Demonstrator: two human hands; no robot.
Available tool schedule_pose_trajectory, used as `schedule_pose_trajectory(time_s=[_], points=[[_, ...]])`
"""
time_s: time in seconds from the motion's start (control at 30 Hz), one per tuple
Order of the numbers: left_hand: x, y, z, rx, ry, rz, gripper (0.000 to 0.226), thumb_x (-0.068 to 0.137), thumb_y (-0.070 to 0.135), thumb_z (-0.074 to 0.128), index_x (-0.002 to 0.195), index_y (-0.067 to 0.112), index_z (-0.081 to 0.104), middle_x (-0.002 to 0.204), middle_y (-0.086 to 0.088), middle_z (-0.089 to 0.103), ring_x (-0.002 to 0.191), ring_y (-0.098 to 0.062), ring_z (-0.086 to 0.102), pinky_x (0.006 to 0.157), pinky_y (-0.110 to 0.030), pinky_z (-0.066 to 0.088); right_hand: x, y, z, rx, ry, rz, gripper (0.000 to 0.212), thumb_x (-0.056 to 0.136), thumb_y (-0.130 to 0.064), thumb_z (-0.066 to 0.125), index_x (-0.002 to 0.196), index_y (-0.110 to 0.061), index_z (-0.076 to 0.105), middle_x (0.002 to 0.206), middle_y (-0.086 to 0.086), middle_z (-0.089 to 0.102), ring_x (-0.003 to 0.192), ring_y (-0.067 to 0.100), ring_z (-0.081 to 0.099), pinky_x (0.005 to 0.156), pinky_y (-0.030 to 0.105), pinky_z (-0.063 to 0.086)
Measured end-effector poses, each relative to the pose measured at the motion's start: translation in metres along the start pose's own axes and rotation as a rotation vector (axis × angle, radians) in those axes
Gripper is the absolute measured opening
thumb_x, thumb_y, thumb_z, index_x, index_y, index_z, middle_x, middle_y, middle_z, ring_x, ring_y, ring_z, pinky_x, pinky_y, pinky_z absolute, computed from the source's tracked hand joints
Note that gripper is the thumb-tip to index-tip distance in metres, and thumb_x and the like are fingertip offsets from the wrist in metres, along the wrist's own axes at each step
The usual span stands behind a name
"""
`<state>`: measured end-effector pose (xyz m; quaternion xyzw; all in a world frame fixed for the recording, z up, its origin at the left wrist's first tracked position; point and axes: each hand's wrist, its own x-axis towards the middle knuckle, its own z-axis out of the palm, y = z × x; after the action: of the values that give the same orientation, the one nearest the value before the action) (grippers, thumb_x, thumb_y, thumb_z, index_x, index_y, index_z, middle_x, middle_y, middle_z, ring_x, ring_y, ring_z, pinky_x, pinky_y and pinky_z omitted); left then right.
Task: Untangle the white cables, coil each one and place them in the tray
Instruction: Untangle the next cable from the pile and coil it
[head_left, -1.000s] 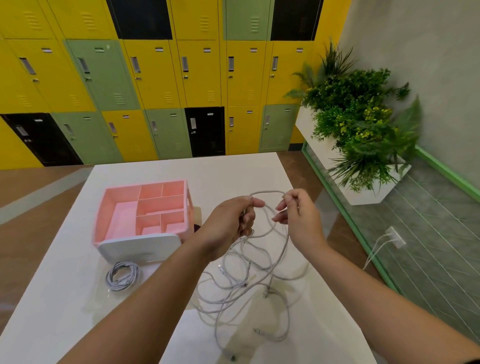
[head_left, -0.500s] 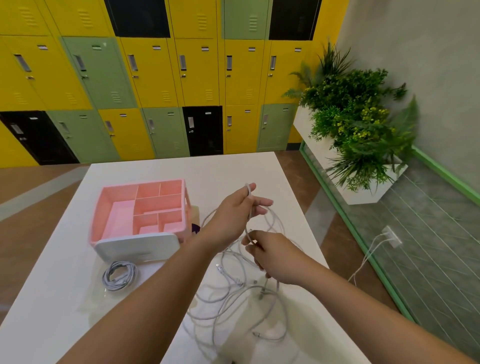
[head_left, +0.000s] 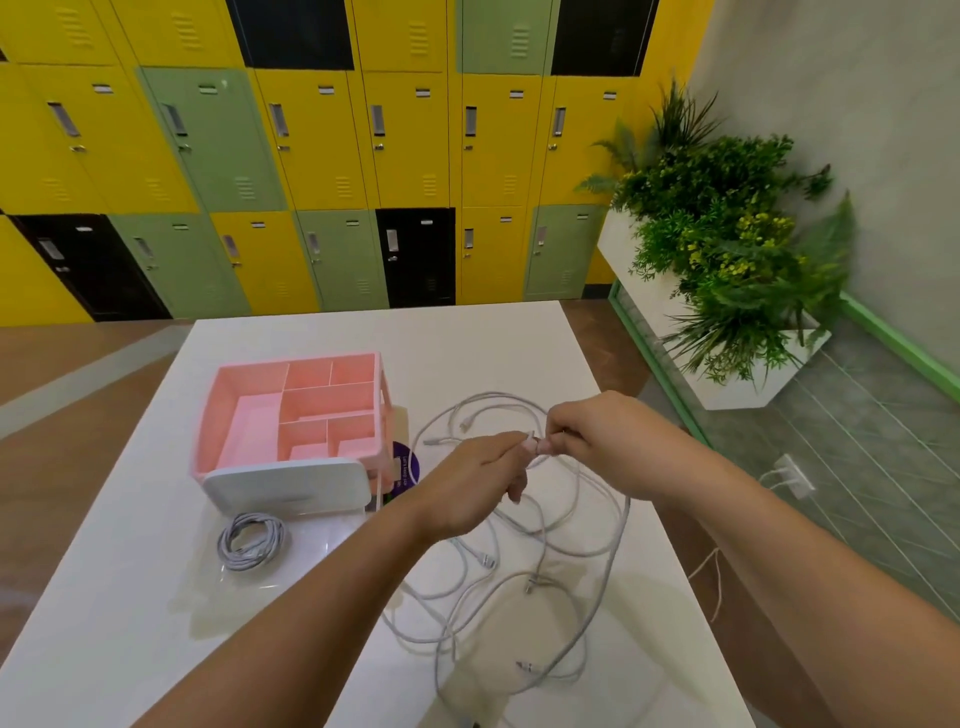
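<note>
Left hand (head_left: 467, 483) and right hand (head_left: 613, 447) meet over the middle of the table (head_left: 467, 343), each pinching a strand of the white cables (head_left: 519, 597), which sprawl in loose loops toward its near right edge. A coiled cable (head_left: 251, 540) lies just outside the pink tray (head_left: 208, 415), near the left edge. The step in hand looks like untangling. Next, probably, one end must be drawn free of the loops and then coiled.

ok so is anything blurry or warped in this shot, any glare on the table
Head view: wide-angle warp bows the lockers; the glossy table shows soft reflections by the coiled cable; the tray, left hand and right hand look slightly smeared; the loose cables are traceable.
</note>
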<state>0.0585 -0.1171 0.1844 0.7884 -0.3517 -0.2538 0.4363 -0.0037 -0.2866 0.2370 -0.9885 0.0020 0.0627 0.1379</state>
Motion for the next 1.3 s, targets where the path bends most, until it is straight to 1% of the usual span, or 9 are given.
schedule_pose_trajectory(time_s=[0.2, 0.37, 0.47, 0.63, 0.7, 0.83, 1.0, 1.1, 1.3], points=[[0.004, -0.003, -0.01, 0.305, -0.061, 0.09, 0.022, 0.101, 0.032, 0.04, 0.098, 0.015, 0.053, 0.084, -0.002, 0.057, 0.08, -0.019, 0.053, 0.073, -0.037, 0.042, 0.002, 0.006, 0.0, 0.1, 0.059, -0.033, 0.016, 0.095, -0.034, 0.054, 0.09, -0.024, 0.066, 0.06, -0.012, 0.055, 0.058, 0.003, 0.05, 0.054, 0.024, 0.036], [0.001, -0.002, -0.02, 0.297, 0.001, 0.047, 0.024, 0.103, 0.03, 0.036, 0.107, 0.016, 0.055, 0.086, 0.008, 0.058, 0.081, -0.013, 0.057, 0.076, -0.033, 0.046, 0.0, 0.022, -0.007, -0.104, 0.152, -0.082, 0.017, 0.093, -0.041, 0.055, 0.097, -0.029, 0.067, 0.088, -0.013, 0.062, 0.085, 0.012, 0.054, 0.071, 0.032, 0.048], [0.002, 0.001, -0.018, 0.35, -0.027, 0.048, 0.029, 0.102, 0.029, 0.036, 0.105, 0.008, 0.055, 0.099, -0.007, 0.065, 0.089, -0.022, 0.058, 0.082, -0.044, 0.046, 0.003, 0.023, -0.005, -0.225, 0.318, -0.14, 0.018, 0.091, -0.037, 0.061, 0.098, -0.027, 0.072, 0.093, -0.009, 0.057, 0.082, 0.017, 0.056, 0.062, 0.032, 0.047], [0.004, 0.0, -0.017, 0.399, -0.028, 0.022, 0.037, 0.103, 0.035, 0.036, 0.116, 0.007, 0.057, 0.12, -0.003, 0.064, 0.106, -0.018, 0.057, 0.091, -0.035, 0.045, 0.007, 0.017, -0.005, -0.081, 0.371, -0.15, 0.015, 0.092, -0.031, 0.06, 0.094, -0.023, 0.072, 0.089, -0.009, 0.067, 0.082, 0.013, 0.062, 0.067, 0.033, 0.049], [0.003, 0.0, -0.019, 0.376, -0.016, 0.009, 0.043, 0.104, 0.037, 0.03, 0.117, 0.007, 0.057, 0.116, -0.01, 0.065, 0.105, -0.025, 0.057, 0.092, -0.043, 0.045, 0.007, 0.014, -0.006, -0.006, 0.373, -0.161, 0.015, 0.094, -0.028, 0.058, 0.093, -0.021, 0.071, 0.084, -0.012, 0.065, 0.079, 0.01, 0.058, 0.066, 0.029, 0.045], [-0.002, 0.011, -0.022, 0.261, -0.008, 0.0, 0.04, 0.105, 0.033, 0.028, 0.13, 0.019, 0.056, 0.101, 0.012, 0.059, 0.093, -0.003, 0.05, 0.082, -0.019, 0.039, 0.01, 0.015, -0.007, 0.01, 0.428, -0.165, 0.016, 0.096, -0.02, 0.054, 0.095, -0.021, 0.07, 0.077, -0.017, 0.055, 0.075, 0.01, 0.053, 0.061, 0.025, 0.035], [-0.008, 0.023, -0.025, -0.021, 0.086, 0.016, 0.032, 0.104, 0.029, 0.037, 0.118, 0.018, 0.063, 0.077, 0.02, 0.056, 0.067, 0.013, 0.052, 0.063, -0.007, 0.038, 0.024, 0.034, 0.007, -0.124, 0.472, -0.093, 0.025, 0.092, -0.008, 0.056, 0.108, -0.024, 0.067, 0.087, -0.012, 0.071, 0.077, 0.009, 0.046, 0.054, 0.025, 0.033], [-0.01, 0.026, -0.024, -0.085, 0.096, 0.022, 0.032, 0.103, 0.03, 0.037, 0.112, 0.02, 0.066, 0.06, 0.022, 0.053, 0.058, 0.006, 0.047, 0.06, -0.011, 0.035, 0.027, 0.038, 0.016, -0.046, 0.483, -0.044, 0.014, 0.096, -0.018, 0.053, 0.101, -0.021, 0.066, 0.085, -0.011, 0.069, 0.078, 0.013, 0.042, 0.055, 0.028, 0.032], [-0.007, 0.035, -0.024, -0.363, 0.113, 0.067, 0.043, 0.105, 0.03, 0.029, 0.094, 0.031, 0.07, 0.071, -0.007, 0.048, 0.062, -0.012, 0.037, 0.065, -0.027, 0.037, 0.032, 0.029, 0.041, 0.407, 0.35, 0.144, 0.015, 0.097, -0.015, 0.049, 0.089, -0.02, 0.061, 0.079, -0.009, 0.067, 0.064, 0.011, 0.058, 0.06, 0.028, 0.046]])
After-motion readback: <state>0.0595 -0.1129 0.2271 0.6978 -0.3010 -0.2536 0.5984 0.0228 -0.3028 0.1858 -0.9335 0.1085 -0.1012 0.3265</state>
